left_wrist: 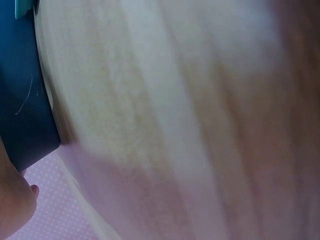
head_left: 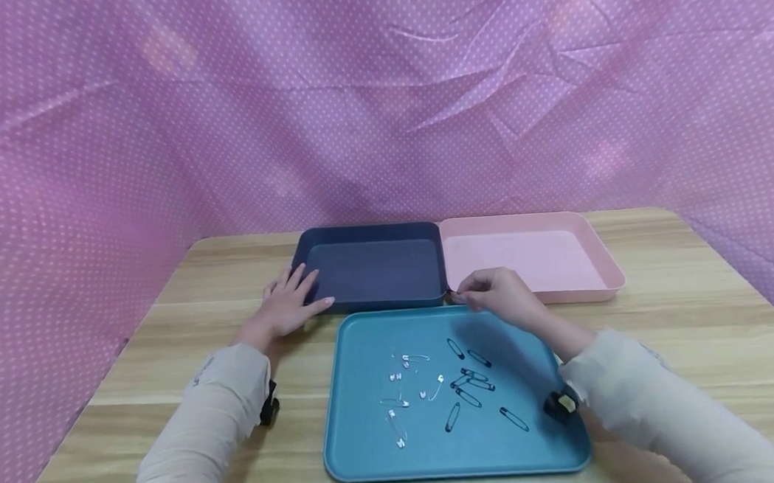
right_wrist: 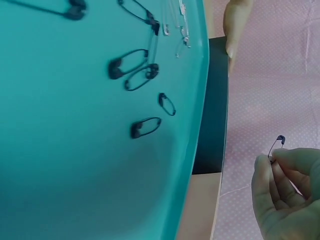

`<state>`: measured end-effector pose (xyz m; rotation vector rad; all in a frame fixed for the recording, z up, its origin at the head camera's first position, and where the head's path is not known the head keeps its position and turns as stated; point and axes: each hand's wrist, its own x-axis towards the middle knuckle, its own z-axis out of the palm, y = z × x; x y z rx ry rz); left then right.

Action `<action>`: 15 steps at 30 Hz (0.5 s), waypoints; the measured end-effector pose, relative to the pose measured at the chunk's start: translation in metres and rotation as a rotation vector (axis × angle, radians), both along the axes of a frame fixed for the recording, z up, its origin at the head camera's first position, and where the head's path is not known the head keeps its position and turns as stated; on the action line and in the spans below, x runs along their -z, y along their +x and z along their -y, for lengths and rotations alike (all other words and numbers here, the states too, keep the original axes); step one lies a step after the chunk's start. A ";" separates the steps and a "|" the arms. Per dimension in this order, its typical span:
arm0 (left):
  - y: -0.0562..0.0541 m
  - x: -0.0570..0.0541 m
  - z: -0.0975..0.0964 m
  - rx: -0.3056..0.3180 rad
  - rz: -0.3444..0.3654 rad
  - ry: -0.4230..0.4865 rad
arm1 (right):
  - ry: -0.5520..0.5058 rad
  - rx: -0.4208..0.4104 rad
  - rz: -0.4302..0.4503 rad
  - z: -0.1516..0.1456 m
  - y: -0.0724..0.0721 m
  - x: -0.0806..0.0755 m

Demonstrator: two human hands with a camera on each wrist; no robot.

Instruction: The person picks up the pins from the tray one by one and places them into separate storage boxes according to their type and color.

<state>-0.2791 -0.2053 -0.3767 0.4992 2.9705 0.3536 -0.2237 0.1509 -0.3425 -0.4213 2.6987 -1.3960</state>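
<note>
My right hand (head_left: 499,294) pinches a black safety pin (right_wrist: 278,142) between thumb and fingertips, above where the navy tray (head_left: 378,306) and the pink tray (head_left: 543,297) meet. With fingers spread, my left hand (head_left: 289,303) rests on the near left corner of the navy tray. Below them lies a teal tray (head_left: 367,468). Several black safety pins (head_left: 468,397) lie on its right half, and several silver safety pins (head_left: 395,403) on its left, beside small shiny pieces too tiny to make out. The left wrist view shows only part of the left hand (left_wrist: 15,202).
A light wooden table (head_left: 185,305) carries the three trays. The navy and pink trays stand side by side at its back edge, touching. Behind them hangs a pink dotted cloth (head_left: 379,109), which also rises along both sides. Each wrist wears a small black camera.
</note>
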 end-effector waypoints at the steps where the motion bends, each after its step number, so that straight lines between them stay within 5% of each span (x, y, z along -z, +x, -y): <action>1: 0.000 0.000 0.000 -0.001 0.001 -0.003 | -0.004 0.006 0.007 0.001 -0.002 -0.001; 15: -0.001 0.002 0.000 -0.009 0.008 -0.002 | -0.085 0.037 0.075 0.017 -0.021 -0.004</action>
